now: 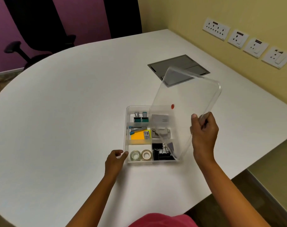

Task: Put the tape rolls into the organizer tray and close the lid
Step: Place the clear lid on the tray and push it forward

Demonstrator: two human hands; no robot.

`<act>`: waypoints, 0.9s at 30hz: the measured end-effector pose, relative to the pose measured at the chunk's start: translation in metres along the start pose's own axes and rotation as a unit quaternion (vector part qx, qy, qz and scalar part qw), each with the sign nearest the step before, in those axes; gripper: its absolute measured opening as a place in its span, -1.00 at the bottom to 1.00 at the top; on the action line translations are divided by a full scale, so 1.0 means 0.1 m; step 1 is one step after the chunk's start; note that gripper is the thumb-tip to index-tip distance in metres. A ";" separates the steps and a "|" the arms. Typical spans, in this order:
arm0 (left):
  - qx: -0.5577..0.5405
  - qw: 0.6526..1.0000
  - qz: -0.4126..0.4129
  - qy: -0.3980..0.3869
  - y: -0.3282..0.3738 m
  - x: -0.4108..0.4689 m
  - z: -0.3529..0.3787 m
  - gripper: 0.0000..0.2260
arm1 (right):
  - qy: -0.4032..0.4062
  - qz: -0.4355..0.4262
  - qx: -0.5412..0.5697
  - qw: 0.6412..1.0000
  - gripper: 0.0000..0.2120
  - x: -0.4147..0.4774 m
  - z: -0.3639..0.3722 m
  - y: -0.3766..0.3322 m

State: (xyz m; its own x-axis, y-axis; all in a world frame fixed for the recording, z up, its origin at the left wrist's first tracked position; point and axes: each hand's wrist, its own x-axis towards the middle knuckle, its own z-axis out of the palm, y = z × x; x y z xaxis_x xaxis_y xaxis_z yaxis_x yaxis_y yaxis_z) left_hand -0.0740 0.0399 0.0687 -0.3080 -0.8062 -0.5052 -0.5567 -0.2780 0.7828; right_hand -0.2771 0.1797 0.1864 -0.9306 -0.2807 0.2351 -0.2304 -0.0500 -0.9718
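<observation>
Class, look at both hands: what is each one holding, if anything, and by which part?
The right hand grips the clear lid by its near right edge, tilted above the organizer tray. The left hand holds nothing; it rests against the tray's near left corner.

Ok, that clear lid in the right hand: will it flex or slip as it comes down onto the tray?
The clear lid looks stiff: held by one edge in the right hand, tilted, it shows no sag. Thin, glossy plastic, so probably light and possibly slippery in that pinch. The left hand at the organizer tray corner should help stop sliding.
</observation>
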 end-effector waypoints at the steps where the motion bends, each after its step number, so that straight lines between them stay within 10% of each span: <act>1: -0.002 1.000 0.001 0.002 0.01 -0.01 0.00 -0.62 | -0.005 0.028 0.046 0.999 -0.59 0.00 0.00 0.00; 14: -0.155 0.985 -0.077 0.003 0.05 -0.08 0.05 -0.52 | 0.162 0.371 0.216 0.888 -0.68 -0.50 0.23 0.68; 27: -0.099 0.993 -0.056 0.016 -0.04 0.00 0.10 -0.72 | -0.090 0.481 -0.062 0.870 -0.65 -0.94 0.18 0.99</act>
State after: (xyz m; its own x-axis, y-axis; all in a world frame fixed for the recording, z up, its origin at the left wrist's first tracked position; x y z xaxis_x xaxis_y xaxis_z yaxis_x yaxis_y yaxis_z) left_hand -0.0797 0.0466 0.0625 -0.2254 -0.7799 -0.5839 -0.4227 -0.4617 0.7799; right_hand -0.2074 0.1843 0.0674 -0.6528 -0.2804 -0.7037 0.5912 0.3922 -0.7047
